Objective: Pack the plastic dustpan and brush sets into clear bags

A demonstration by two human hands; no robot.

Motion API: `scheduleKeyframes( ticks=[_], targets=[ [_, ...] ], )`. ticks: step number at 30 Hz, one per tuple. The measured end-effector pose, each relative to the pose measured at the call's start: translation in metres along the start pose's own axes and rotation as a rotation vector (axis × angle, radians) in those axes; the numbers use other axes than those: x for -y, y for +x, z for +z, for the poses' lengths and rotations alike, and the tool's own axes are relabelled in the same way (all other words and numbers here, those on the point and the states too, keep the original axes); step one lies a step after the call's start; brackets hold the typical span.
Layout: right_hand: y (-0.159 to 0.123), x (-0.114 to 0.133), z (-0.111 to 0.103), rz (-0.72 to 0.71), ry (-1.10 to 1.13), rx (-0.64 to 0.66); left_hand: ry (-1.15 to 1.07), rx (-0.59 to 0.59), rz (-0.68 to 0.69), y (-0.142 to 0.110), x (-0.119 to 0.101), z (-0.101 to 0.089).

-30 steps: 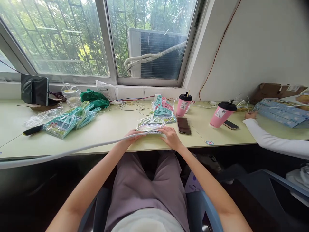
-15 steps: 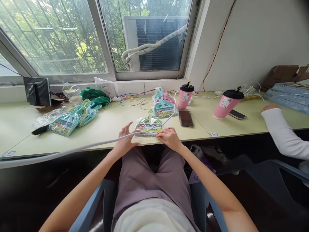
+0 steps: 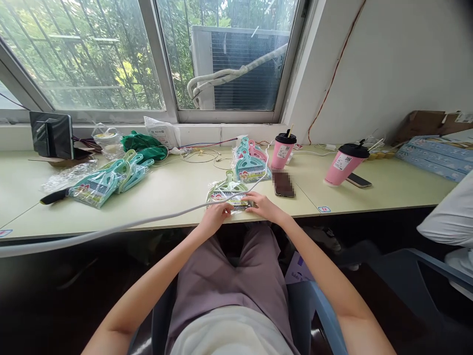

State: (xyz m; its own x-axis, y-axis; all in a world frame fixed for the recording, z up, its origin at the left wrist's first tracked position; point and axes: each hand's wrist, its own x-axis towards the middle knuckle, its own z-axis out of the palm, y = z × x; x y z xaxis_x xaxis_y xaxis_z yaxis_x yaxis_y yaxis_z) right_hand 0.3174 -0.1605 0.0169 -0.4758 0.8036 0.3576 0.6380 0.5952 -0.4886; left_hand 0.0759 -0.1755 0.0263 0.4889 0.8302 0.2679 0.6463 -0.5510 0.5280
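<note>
A small green dustpan-and-brush set in a clear bag (image 3: pixel 229 191) lies at the near edge of the pale desk (image 3: pixel 166 197). My left hand (image 3: pixel 215 216) pinches the bag's near edge from the left. My right hand (image 3: pixel 261 205) grips the same edge from the right, fingers curled on the plastic. A white cable (image 3: pixel 121 227) runs from the left across the desk and over the set. Behind it lies a second pile of bagged sets (image 3: pixel 250 161), teal and pink.
More bagged teal sets (image 3: pixel 107 180) lie to the left, beside a black-handled tool (image 3: pixel 53 196). A phone (image 3: pixel 284 184) lies right of my hands. Two pink cups (image 3: pixel 283 149) (image 3: pixel 346 163) stand further right. Another person's white sleeve (image 3: pixel 449 217) shows at the right edge.
My left hand was lifted with fingers spread half a second ago; it has come back down and closed on the bag's edge. The other person's arm has drawn back off the desk.
</note>
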Motion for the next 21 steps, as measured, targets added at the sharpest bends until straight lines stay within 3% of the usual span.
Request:
scheduleKeyframes(
  ticks=[4,6,9,12,15,21],
  targets=[
    [0.000,-0.002,-0.005,-0.021,0.001,0.006,-0.148,-0.035,-0.020,-0.007,0.000,-0.002],
    [-0.001,-0.001,-0.005,-0.028,-0.022,-0.007,-0.116,-0.067,-0.063,-0.011,-0.001,-0.004],
    [-0.002,0.005,-0.004,-0.017,-0.131,0.009,0.162,-0.062,-0.145,-0.015,-0.005,-0.005],
    [0.001,0.015,-0.002,-0.013,-0.299,0.033,0.413,0.028,-0.178,-0.013,-0.010,-0.002],
    [0.006,0.024,-0.005,-0.061,-0.420,0.063,0.407,0.065,-0.068,-0.008,-0.010,0.000],
    [0.014,0.035,-0.011,-0.135,-0.573,0.131,0.083,-0.026,0.274,-0.015,0.005,0.005]
  ],
)
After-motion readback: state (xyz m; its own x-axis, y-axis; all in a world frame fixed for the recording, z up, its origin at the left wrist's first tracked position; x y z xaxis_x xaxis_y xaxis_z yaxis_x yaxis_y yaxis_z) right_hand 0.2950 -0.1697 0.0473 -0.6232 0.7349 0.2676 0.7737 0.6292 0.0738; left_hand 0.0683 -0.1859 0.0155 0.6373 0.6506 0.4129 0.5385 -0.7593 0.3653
